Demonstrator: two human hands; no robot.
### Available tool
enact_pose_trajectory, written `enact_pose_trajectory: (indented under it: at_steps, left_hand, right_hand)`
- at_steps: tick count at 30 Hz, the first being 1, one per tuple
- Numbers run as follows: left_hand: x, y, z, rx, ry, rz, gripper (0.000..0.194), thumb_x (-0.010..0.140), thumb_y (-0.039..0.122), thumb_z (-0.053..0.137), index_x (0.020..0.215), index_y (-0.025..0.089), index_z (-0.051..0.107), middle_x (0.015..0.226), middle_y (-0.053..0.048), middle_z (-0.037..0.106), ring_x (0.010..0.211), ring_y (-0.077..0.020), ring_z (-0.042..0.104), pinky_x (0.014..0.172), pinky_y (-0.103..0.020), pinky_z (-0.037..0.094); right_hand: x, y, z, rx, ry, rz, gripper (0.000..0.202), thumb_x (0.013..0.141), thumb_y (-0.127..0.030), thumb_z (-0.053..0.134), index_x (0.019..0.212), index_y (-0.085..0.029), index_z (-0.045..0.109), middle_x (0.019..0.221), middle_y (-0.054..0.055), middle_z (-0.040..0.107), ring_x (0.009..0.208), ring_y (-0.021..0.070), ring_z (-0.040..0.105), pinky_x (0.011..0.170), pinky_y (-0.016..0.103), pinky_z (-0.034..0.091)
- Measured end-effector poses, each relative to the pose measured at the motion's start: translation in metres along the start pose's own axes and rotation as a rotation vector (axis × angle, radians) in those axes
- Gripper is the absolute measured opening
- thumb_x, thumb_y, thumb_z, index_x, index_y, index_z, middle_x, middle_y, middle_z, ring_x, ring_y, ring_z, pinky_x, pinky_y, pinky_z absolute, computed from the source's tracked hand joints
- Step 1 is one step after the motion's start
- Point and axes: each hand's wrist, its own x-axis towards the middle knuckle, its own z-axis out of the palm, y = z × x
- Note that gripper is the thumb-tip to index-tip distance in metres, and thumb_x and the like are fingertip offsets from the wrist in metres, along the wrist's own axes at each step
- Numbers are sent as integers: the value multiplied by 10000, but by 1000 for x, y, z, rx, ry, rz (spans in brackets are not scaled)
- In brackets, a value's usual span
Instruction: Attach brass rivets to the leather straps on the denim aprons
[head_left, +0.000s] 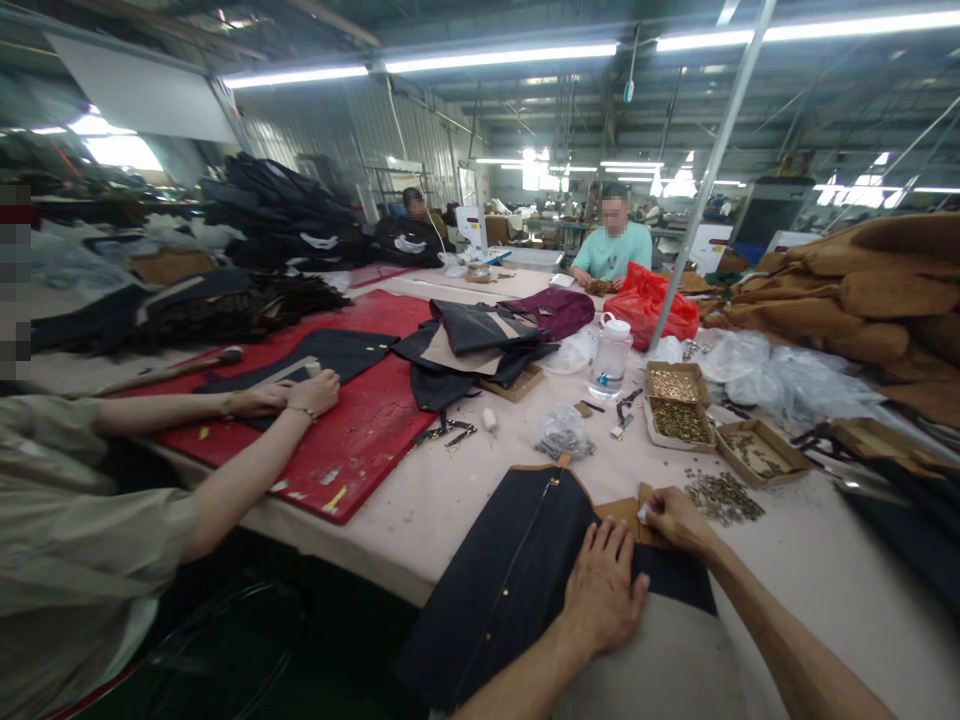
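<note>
A dark navy garment point(517, 560) with a brown collar point(619, 508) and a line of brass-coloured fasteners lies across the table edge in front of me. My left hand point(606, 588) rests flat on its dark cloth, fingers stretched toward the collar. At the collar's right end, my right hand point(679, 520) is closed in a pinch. A small white piece point(643, 513) shows at its fingertips, too small to identify. Pale grey lining point(652, 655) spreads below my hands. Just right of my right hand lies a loose heap of small metal parts point(724, 497).
Cardboard boxes point(759, 452) of metal parts, a water jug point(609, 358) and a plastic bag point(562, 432) stand beyond. Left, a co-worker's hands point(311, 393) work on dark cloth over a red board point(360, 450). A metal pole point(712, 165) rises behind the jug.
</note>
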Motion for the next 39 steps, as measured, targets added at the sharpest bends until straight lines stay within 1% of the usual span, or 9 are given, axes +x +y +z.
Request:
enact_pose_trajectory:
  at_steps: [7, 14, 18, 20, 25, 28, 32, 35, 39]
  left_hand:
    - [0, -2, 1, 4, 14, 1, 730, 1055, 633, 300, 1624, 183, 381, 1708, -77, 303, 1613, -257, 183, 1363, -481, 112]
    - [5, -2, 7, 28, 32, 30, 695, 1065, 583, 302, 1612, 163, 395, 1698, -84, 326, 1608, -267, 201, 1353, -493, 133]
    - [13, -2, 15, 91, 54, 35, 659, 1060, 523, 347, 1595, 143, 414, 1691, -93, 342, 1601, -267, 219, 1345, -491, 156]
    - [17, -3, 18, 97, 64, 44, 655, 1059, 508, 361, 1598, 137, 403, 1686, -99, 351, 1596, -265, 232, 1343, -490, 160]
    - [17, -5, 17, 76, 73, 54, 653, 1062, 502, 384, 1602, 136, 390, 1685, -92, 356, 1593, -270, 233, 1347, -485, 145]
    - [15, -5, 16, 70, 62, 49, 648, 1067, 520, 371, 1589, 139, 409, 1688, -86, 350, 1596, -272, 225, 1350, -475, 145]
    - [15, -4, 16, 67, 40, 47, 655, 1073, 533, 350, 1596, 142, 396, 1702, -88, 321, 1606, -269, 196, 1353, -473, 142]
    - [14, -3, 16, 63, 34, 39, 655, 1069, 538, 360, 1590, 144, 408, 1699, -94, 325, 1605, -274, 201, 1354, -485, 146]
    - [9, -3, 17, 51, 62, 39, 645, 1057, 544, 391, 1570, 156, 444, 1689, -97, 345, 1597, -279, 227, 1352, -496, 163]
  right_hand:
    - [13, -5, -10, 143, -62, 163, 121, 625, -268, 734, 637, -173, 660, 579, 13, 640, 552, 158, 554, 513, 242, 358]
    - [15, -7, -25, 260, -187, 236, 194, 610, -303, 758, 625, -157, 632, 504, 3, 585, 474, 122, 500, 461, 217, 342]
    - [18, -3, -39, 296, -261, 270, 265, 628, -364, 801, 713, -139, 687, 583, 31, 650, 515, 129, 554, 470, 207, 381]
    - [21, -3, -42, 270, -282, 288, 328, 601, -397, 858, 720, -137, 697, 611, 39, 670, 529, 133, 574, 465, 202, 390]
    - [33, -11, -41, 119, -333, 344, 410, 507, -400, 961, 642, -160, 656, 530, 9, 633, 468, 123, 558, 425, 190, 351]
    - [45, -10, -37, 18, -387, 376, 364, 496, -327, 957, 585, -165, 643, 513, 15, 633, 459, 137, 574, 420, 199, 355]
    - [63, -8, -30, -108, -457, 432, 226, 481, -173, 889, 550, -158, 675, 477, 31, 618, 479, 194, 622, 434, 226, 384]
    - [67, -18, -29, -168, -482, 445, 146, 491, -125, 835, 546, -146, 702, 472, 49, 623, 504, 221, 640, 455, 243, 406]
    - [56, -45, -36, -196, -448, 425, 134, 501, -140, 824, 539, -151, 695, 485, 34, 628, 525, 205, 637, 492, 238, 418]
